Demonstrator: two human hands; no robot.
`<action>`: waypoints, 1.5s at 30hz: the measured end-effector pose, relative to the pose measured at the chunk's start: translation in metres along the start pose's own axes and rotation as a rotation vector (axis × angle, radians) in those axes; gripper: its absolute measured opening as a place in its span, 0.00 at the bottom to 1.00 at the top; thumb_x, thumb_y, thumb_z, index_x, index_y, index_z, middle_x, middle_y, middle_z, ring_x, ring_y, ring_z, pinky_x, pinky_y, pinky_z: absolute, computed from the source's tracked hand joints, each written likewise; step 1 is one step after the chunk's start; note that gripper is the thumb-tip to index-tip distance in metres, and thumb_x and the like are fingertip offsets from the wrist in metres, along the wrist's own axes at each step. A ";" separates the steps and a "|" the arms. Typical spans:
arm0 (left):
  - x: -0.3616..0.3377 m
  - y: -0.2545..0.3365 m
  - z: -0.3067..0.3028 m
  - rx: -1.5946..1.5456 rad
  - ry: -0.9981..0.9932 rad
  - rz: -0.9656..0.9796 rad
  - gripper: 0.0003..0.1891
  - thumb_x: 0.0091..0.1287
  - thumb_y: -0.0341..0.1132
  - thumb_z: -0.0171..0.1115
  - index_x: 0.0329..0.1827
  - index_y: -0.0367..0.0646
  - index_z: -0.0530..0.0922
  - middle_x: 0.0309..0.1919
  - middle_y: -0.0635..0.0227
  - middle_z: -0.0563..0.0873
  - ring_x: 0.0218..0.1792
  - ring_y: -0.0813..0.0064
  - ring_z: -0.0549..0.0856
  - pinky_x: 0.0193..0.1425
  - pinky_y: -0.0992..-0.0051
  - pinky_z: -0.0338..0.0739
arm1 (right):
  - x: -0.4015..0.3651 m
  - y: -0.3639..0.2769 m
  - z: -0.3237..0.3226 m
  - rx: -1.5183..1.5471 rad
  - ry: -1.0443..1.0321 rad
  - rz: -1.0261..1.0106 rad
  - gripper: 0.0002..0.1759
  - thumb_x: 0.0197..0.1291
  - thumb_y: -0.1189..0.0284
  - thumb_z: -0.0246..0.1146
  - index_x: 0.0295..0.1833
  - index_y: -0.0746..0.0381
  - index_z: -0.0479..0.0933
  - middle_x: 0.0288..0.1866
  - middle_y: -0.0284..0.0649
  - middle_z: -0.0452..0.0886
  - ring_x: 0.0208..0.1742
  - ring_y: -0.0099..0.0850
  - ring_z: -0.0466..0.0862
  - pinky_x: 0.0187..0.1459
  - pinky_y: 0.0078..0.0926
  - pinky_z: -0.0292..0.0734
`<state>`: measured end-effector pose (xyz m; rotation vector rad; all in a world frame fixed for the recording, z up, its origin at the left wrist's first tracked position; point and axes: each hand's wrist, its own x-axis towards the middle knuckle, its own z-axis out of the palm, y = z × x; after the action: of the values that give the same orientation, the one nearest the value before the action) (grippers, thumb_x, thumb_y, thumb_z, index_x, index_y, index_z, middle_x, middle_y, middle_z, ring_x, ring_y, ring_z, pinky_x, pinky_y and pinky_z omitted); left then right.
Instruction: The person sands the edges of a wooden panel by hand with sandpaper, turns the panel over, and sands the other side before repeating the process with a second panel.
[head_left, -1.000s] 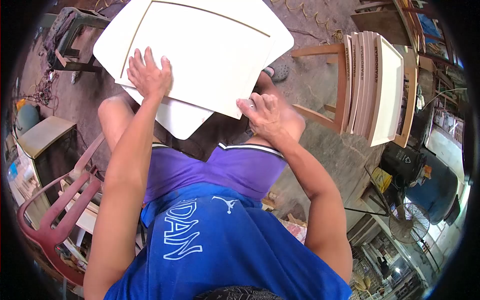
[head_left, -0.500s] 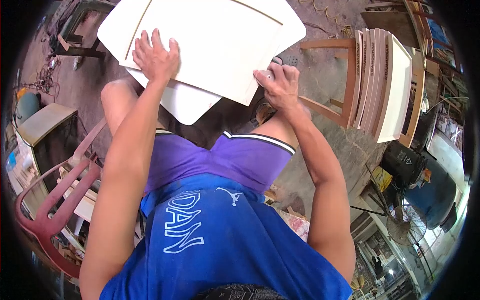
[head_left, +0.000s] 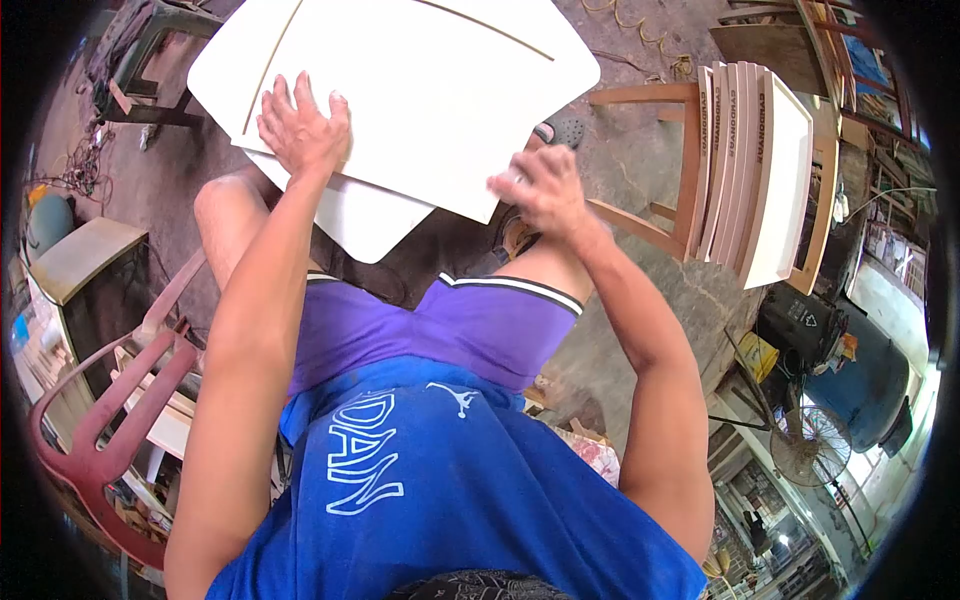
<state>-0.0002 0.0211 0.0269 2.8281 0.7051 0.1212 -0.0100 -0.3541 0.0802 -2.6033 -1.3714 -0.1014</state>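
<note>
A white panel (head_left: pixel 430 110) with thin brown grooves near its edges lies on a larger white board with rounded corners (head_left: pixel 375 225), above my knees. My left hand (head_left: pixel 305 127) rests flat on the panel's left part with its fingers spread. At the panel's near right corner is my right hand (head_left: pixel 540 190), its fingers curled round something small and pale that is blurred and mostly hidden.
On the right, a wooden stand (head_left: pixel 690 170) bears several stacked panels (head_left: pixel 775 180). A red plastic chair (head_left: pixel 100 430) is at the left, near a wooden-topped cabinet (head_left: pixel 90 255). A fan (head_left: pixel 810 445) and a dark bin (head_left: pixel 795 320) are at the lower right.
My right hand has shifted slightly left and down along the panel's right edge. My left hand stays on the panel. The whole view has shifted a little.
</note>
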 end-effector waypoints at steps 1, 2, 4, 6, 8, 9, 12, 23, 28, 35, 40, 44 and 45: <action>0.000 0.000 -0.001 0.005 -0.002 0.002 0.37 0.73 0.56 0.57 0.83 0.51 0.66 0.85 0.55 0.58 0.87 0.51 0.50 0.88 0.46 0.37 | 0.008 0.015 0.003 -0.029 0.080 -0.005 0.28 0.48 0.72 0.69 0.56 0.34 0.85 0.55 0.34 0.79 0.56 0.41 0.75 0.60 0.46 0.67; 0.000 -0.001 -0.001 -0.005 0.004 0.008 0.37 0.73 0.56 0.57 0.83 0.51 0.66 0.85 0.54 0.58 0.87 0.51 0.50 0.88 0.45 0.38 | 0.014 0.030 0.003 -0.091 0.102 0.076 0.26 0.47 0.72 0.69 0.53 0.34 0.87 0.54 0.33 0.79 0.56 0.41 0.75 0.60 0.47 0.68; -0.002 -0.001 -0.001 0.009 0.033 0.015 0.37 0.72 0.55 0.59 0.82 0.51 0.68 0.84 0.54 0.60 0.86 0.51 0.52 0.88 0.46 0.40 | 0.032 0.055 0.000 -0.148 0.136 0.131 0.25 0.47 0.73 0.68 0.51 0.34 0.88 0.53 0.33 0.79 0.56 0.41 0.75 0.59 0.46 0.67; 0.001 0.001 -0.001 0.005 0.079 0.019 0.36 0.72 0.54 0.60 0.81 0.52 0.69 0.84 0.54 0.62 0.85 0.51 0.55 0.88 0.46 0.42 | 0.039 0.061 -0.005 -0.173 0.132 0.167 0.24 0.50 0.72 0.69 0.52 0.35 0.88 0.50 0.33 0.78 0.56 0.40 0.75 0.59 0.45 0.68; 0.000 0.000 -0.002 0.032 0.044 0.013 0.36 0.72 0.54 0.61 0.81 0.52 0.70 0.83 0.54 0.62 0.85 0.51 0.55 0.88 0.46 0.43 | 0.020 0.042 0.005 -0.125 0.123 0.122 0.23 0.50 0.70 0.70 0.51 0.35 0.88 0.50 0.34 0.78 0.56 0.40 0.75 0.58 0.46 0.68; 0.003 0.000 -0.002 0.025 0.055 0.005 0.36 0.72 0.54 0.61 0.81 0.52 0.70 0.83 0.54 0.62 0.85 0.51 0.55 0.88 0.46 0.43 | 0.015 0.033 0.008 -0.074 0.119 0.088 0.22 0.50 0.69 0.72 0.51 0.34 0.88 0.50 0.34 0.77 0.56 0.40 0.75 0.58 0.46 0.69; 0.000 0.000 -0.001 0.022 0.054 0.010 0.35 0.72 0.53 0.61 0.80 0.51 0.70 0.83 0.56 0.63 0.85 0.51 0.55 0.87 0.46 0.43 | 0.020 0.053 0.014 -0.116 0.145 0.091 0.23 0.49 0.68 0.72 0.52 0.32 0.87 0.50 0.34 0.78 0.55 0.40 0.76 0.58 0.47 0.69; -0.002 -0.002 -0.002 -0.002 0.016 0.003 0.36 0.72 0.55 0.59 0.82 0.52 0.68 0.84 0.54 0.60 0.86 0.51 0.53 0.88 0.45 0.39 | 0.057 0.101 0.009 -0.324 0.168 0.336 0.23 0.58 0.71 0.68 0.54 0.32 0.88 0.51 0.32 0.80 0.54 0.39 0.76 0.59 0.44 0.67; 0.000 0.001 -0.002 0.021 0.052 0.021 0.36 0.72 0.55 0.60 0.81 0.52 0.69 0.83 0.54 0.62 0.85 0.49 0.55 0.88 0.44 0.41 | 0.052 0.115 -0.001 -0.343 0.091 0.137 0.21 0.54 0.66 0.70 0.54 0.32 0.86 0.51 0.31 0.78 0.54 0.39 0.74 0.58 0.44 0.67; 0.002 0.000 -0.004 0.011 0.034 0.022 0.35 0.72 0.54 0.60 0.81 0.51 0.69 0.83 0.54 0.62 0.85 0.50 0.54 0.88 0.44 0.41 | 0.057 0.108 -0.004 -0.309 0.131 0.206 0.21 0.55 0.63 0.71 0.55 0.31 0.87 0.50 0.33 0.79 0.53 0.39 0.75 0.56 0.44 0.67; 0.001 0.000 -0.002 0.005 0.047 0.016 0.36 0.72 0.54 0.60 0.81 0.51 0.69 0.83 0.56 0.62 0.86 0.52 0.55 0.88 0.45 0.43 | 0.065 0.129 0.000 -0.337 0.117 0.215 0.21 0.55 0.64 0.70 0.55 0.31 0.88 0.49 0.34 0.79 0.52 0.40 0.75 0.57 0.45 0.68; 0.001 0.000 -0.003 0.022 0.037 0.021 0.36 0.72 0.55 0.60 0.82 0.51 0.69 0.84 0.56 0.61 0.86 0.51 0.54 0.88 0.46 0.43 | 0.052 0.113 -0.003 -0.317 0.087 0.184 0.22 0.56 0.65 0.70 0.56 0.31 0.88 0.51 0.33 0.77 0.55 0.40 0.73 0.58 0.45 0.67; 0.000 0.000 -0.002 0.022 0.037 0.023 0.36 0.72 0.55 0.60 0.82 0.51 0.69 0.84 0.56 0.61 0.86 0.51 0.54 0.88 0.46 0.43 | 0.053 0.116 -0.011 -0.333 0.040 0.141 0.22 0.56 0.64 0.70 0.56 0.30 0.87 0.52 0.34 0.77 0.55 0.40 0.73 0.58 0.44 0.68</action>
<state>-0.0004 0.0216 0.0289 2.8620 0.6863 0.1710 0.1158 -0.3770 0.0821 -2.9396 -1.2442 -0.3898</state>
